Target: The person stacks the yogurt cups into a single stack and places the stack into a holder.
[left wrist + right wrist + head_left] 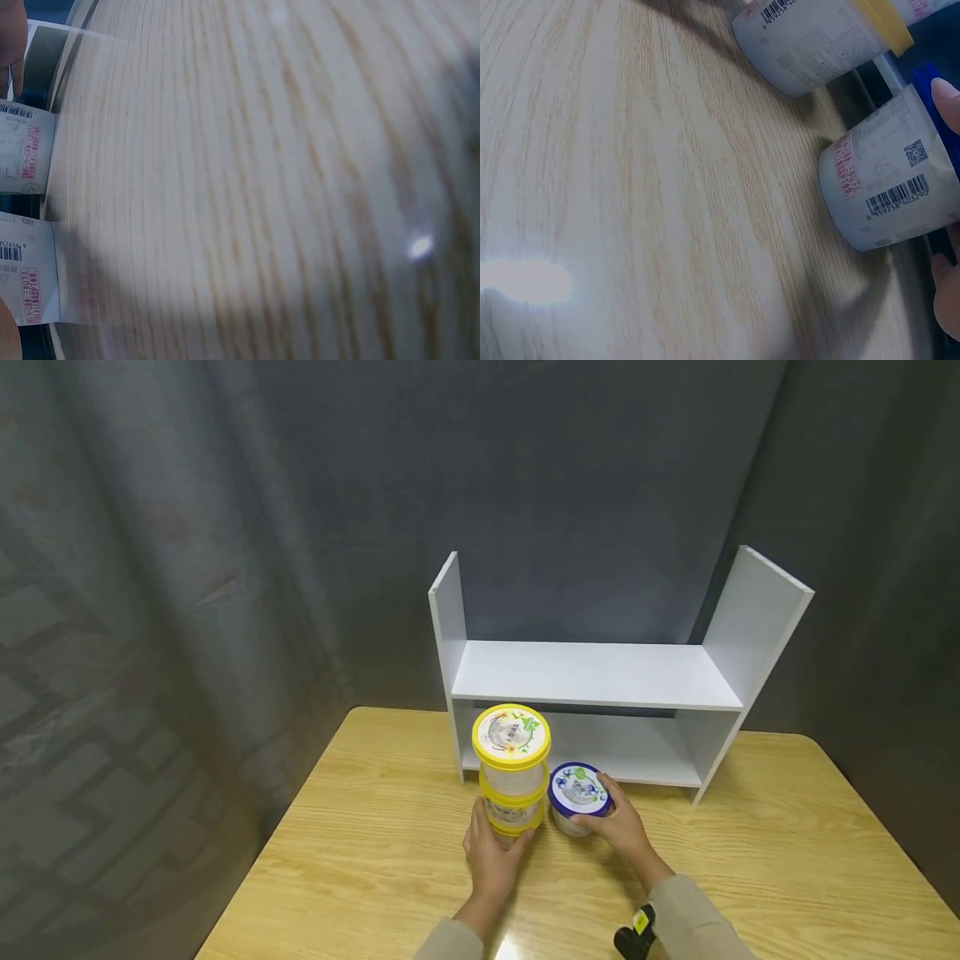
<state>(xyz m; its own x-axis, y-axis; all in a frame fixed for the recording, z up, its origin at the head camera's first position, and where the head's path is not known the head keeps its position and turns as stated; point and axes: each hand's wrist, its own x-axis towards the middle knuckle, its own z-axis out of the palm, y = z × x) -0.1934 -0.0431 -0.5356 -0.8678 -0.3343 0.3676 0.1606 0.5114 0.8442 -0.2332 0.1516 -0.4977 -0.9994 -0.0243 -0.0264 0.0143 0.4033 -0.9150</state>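
Observation:
Two tubs with yellow lids stand stacked on the table, an upper tub point(512, 735) on a lower tub point(516, 814). My left hand point(491, 864) grips the lower tub around its base, thumb on the right side and fingers on the left. Just to the right is a tub with a blue lid and a blueberry picture point(579, 789). My right hand point(624, 828) holds this blue-lidded tub point(885, 172) at its lid, from the right. Printed labels with barcodes face the wrist cameras. The left wrist view catches only the sides of two tubs at its edge.
A white two-level shelf unit point(596, 672) with tall side panels stands behind the tubs, close to them. The wooden table point(360, 860) extends to both sides. A black strap-like object with a yellow tag point(637, 931) is by the right sleeve. Grey curtains point(562, 485) hang behind.

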